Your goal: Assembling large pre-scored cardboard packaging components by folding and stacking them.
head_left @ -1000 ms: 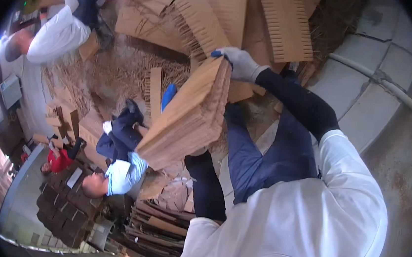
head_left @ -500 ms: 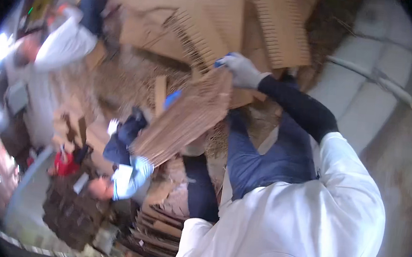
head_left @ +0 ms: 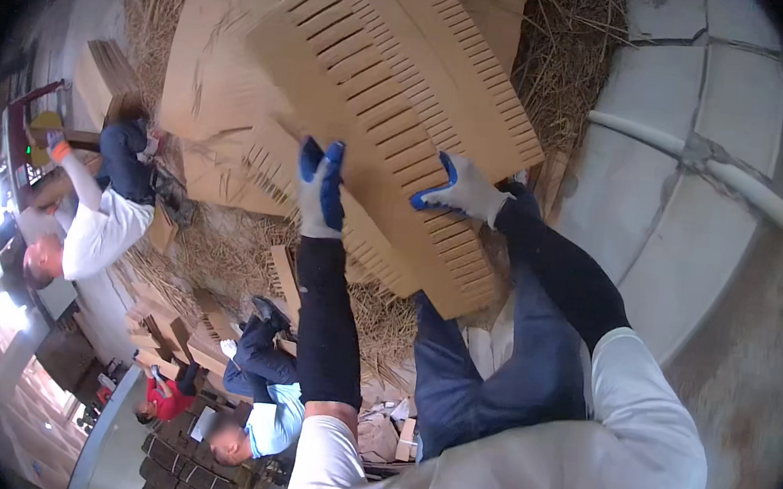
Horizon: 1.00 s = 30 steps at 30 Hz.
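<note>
A long brown cardboard sheet with comb-like slots (head_left: 366, 115) lies slantwise before me on other cardboard. My right hand (head_left: 472, 194), in a white glove with blue fingertips, rests on its slotted face with thumb and fingers spread. My left hand (head_left: 323, 195), gloved alike, is raised at the sheet's near left side, fingers and thumb apart. A narrower slotted piece (head_left: 368, 242) shows between my hands, partly under the large sheet. Another slotted sheet (head_left: 469, 78) lies beyond, to the right.
Plain cardboard (head_left: 213, 86) lies under the slotted sheets, with loose strips (head_left: 566, 44) scattered around. A pale pipe (head_left: 719, 168) crosses the grey slabs at right. Several people sit at left, including one in a white shirt (head_left: 109, 241) and one in light blue (head_left: 278, 427).
The bundle of brown strips stretched between my hands is no longer in them. My left hand, mostly hidden before, now shows raised; my right hand has moved lower, onto the slotted sheet.
</note>
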Available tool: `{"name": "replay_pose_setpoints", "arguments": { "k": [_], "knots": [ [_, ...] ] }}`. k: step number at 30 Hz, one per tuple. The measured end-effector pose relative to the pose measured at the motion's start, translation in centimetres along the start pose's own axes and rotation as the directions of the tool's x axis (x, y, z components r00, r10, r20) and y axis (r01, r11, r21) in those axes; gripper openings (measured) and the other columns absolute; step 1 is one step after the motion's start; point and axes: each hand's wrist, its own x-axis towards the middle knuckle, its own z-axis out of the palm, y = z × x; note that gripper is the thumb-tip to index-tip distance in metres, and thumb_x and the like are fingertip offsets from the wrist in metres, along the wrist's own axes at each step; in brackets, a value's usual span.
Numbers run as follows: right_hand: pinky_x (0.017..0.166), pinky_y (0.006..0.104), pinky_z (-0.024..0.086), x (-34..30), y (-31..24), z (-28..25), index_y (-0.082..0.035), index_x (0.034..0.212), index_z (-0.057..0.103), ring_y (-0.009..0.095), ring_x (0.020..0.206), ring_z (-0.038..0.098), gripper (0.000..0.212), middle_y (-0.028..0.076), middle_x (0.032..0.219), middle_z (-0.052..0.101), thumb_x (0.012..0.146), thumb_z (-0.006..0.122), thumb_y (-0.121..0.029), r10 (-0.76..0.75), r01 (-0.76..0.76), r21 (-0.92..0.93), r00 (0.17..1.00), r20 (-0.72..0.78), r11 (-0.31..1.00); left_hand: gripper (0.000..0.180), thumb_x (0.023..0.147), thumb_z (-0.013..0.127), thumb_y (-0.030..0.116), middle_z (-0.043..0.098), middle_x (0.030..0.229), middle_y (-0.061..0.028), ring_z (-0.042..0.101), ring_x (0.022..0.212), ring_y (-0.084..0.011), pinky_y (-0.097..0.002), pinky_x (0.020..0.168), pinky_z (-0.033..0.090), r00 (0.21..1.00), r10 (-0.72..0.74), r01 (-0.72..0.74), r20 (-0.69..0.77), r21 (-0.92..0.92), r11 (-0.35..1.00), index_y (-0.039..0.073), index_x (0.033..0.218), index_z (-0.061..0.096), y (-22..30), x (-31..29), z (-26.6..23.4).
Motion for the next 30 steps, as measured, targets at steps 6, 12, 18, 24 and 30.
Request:
{"name": "replay_pose_setpoints", "arguments": {
  "k": [6,12,18,24,30],
  "knots": [
    [0.084,0.0352,0.050,9.4,9.7,-5.9,0.001,0.110,0.064,0.025,0.095,0.066,0.063,0.017,0.100,0.069,0.064,0.085,-0.037,0.005,-0.003,0.014,0.991,-0.132,1.000,0.040,0.088,0.068,0.022,0.063,0.112,-0.0065,0.059,0.097,-0.0146,-0.0273,0.083,0.048,0.952,-0.280,0.276,0.125,0.050,0.960,-0.001,0.119,0.057,-15.0,2.8,6.2],
    [0.090,0.0381,0.048,16.3,13.5,-9.1,0.009,0.113,0.059,0.036,0.105,0.062,0.085,0.027,0.109,0.064,0.057,0.083,-0.050,0.220,-0.224,-0.160,0.975,-0.040,0.961,0.036,0.093,0.063,0.024,0.064,0.109,-0.0056,0.059,0.095,-0.0132,-0.0286,0.082,0.048,0.916,-0.394,0.388,0.079,0.074,0.919,-0.001,0.119,0.058,-19.8,8.5,8.7],
    [0.095,0.0402,0.046,20.6,16.7,-10.1,0.009,0.116,0.058,0.038,0.109,0.059,0.090,0.029,0.114,0.061,0.056,0.081,-0.055,0.236,-0.246,-0.200,0.969,-0.074,0.948,0.042,0.096,0.058,0.032,0.065,0.106,-0.0071,0.059,0.096,-0.0143,-0.0297,0.082,0.047,0.917,-0.397,0.377,0.033,0.252,0.891,-0.002,0.119,0.058,-21.7,13.3,9.8],
    [0.090,0.0402,0.049,22.3,18.0,-9.9,0.009,0.108,0.061,0.039,0.104,0.062,0.087,0.030,0.108,0.063,0.054,0.081,-0.057,0.235,-0.254,-0.283,0.967,-0.100,0.925,0.045,0.097,0.055,0.037,0.064,0.111,-0.0078,0.057,0.098,-0.0145,-0.0289,0.086,0.045,0.929,-0.366,0.342,0.046,0.267,0.901,-0.002,0.120,0.058,-23.7,14.8,9.3],
    [0.088,0.0403,0.050,22.5,20.1,-9.9,0.008,0.103,0.063,0.038,0.100,0.063,0.086,0.029,0.105,0.064,0.052,0.080,-0.060,0.233,-0.257,-0.269,0.965,-0.118,0.928,0.043,0.097,0.054,0.034,0.063,0.114,-0.0091,0.058,0.102,-0.0167,-0.0297,0.088,0.045,0.940,-0.337,0.307,0.052,0.299,0.904,-0.002,0.121,0.057,-23.9,14.9,10.4]
  ]
}}
